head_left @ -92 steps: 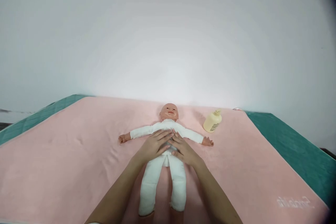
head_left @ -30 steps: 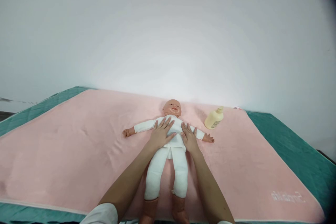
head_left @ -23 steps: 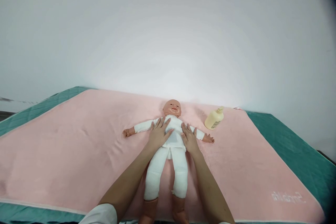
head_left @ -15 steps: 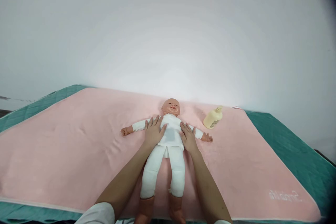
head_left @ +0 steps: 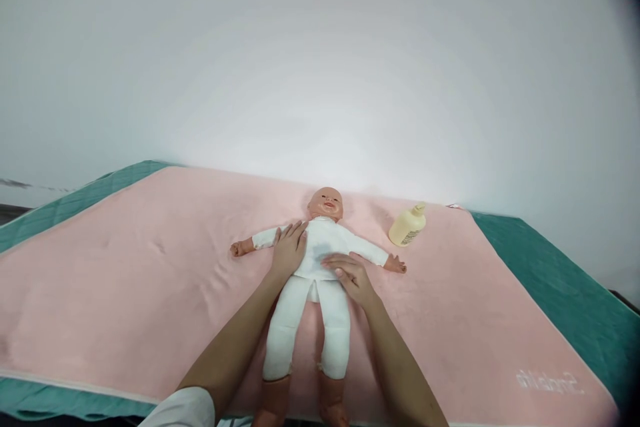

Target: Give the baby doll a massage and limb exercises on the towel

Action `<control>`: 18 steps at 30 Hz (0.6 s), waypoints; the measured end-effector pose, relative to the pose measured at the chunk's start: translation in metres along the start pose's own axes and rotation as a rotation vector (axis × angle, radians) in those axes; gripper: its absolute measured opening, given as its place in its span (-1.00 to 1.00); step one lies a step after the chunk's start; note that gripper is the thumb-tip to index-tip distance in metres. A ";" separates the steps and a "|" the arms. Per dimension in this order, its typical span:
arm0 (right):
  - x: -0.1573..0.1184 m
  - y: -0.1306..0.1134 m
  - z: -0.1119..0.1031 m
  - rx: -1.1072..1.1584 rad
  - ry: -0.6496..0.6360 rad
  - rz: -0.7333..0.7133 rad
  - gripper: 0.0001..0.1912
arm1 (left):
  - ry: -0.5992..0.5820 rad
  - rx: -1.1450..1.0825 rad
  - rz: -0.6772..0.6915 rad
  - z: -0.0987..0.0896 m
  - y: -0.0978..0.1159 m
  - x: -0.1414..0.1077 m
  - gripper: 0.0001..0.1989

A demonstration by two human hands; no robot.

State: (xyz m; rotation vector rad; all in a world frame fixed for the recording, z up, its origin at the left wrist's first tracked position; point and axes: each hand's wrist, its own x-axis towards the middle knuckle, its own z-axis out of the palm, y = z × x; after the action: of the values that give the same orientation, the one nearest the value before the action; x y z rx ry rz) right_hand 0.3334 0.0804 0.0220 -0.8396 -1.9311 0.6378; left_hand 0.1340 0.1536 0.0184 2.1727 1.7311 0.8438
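A baby doll point(head_left: 310, 247) with a white cloth body lies on its back, head away from me, arms stretched out sideways. My left hand point(head_left: 290, 250) rests flat along the side of its torso, near the armpit on the left of the view, fingers extended. Over the lower belly lies my right hand point(head_left: 351, 275), its fingers stretched across and partly covering a greyish patch on the cloth. Both hands are open and hold nothing. The doll's feet run down to the bottom edge of the view between my forearms.
A pale yellow pump bottle point(head_left: 407, 225) stands tilted-looking to the right of the doll's head. Beneath everything spreads a pink blanket point(head_left: 125, 293) over a green quilted cover point(head_left: 555, 267). A white wall point(head_left: 320, 67) rises behind the far edge.
My right hand has moved from the doll's right-hand side inward and down onto its belly. My left hand stays at the torso's side, shifted slightly. The bottle stays put.
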 end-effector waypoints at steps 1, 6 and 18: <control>0.001 -0.004 0.003 0.005 -0.045 -0.006 -0.53 | 0.000 0.001 0.000 0.000 0.000 0.000 -0.53; 0.007 -0.012 0.006 -0.074 -0.228 0.024 -0.62 | 0.002 0.007 0.009 0.000 0.000 0.000 -0.54; 0.027 0.004 0.001 -0.334 -0.319 0.306 -0.45 | 0.015 0.041 0.017 0.007 -0.004 0.000 -0.53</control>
State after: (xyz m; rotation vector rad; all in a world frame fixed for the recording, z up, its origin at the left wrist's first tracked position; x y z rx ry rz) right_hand 0.3240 0.1040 0.0330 -1.3269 -2.2566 0.6682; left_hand 0.1352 0.1555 0.0107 2.2156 1.7545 0.8380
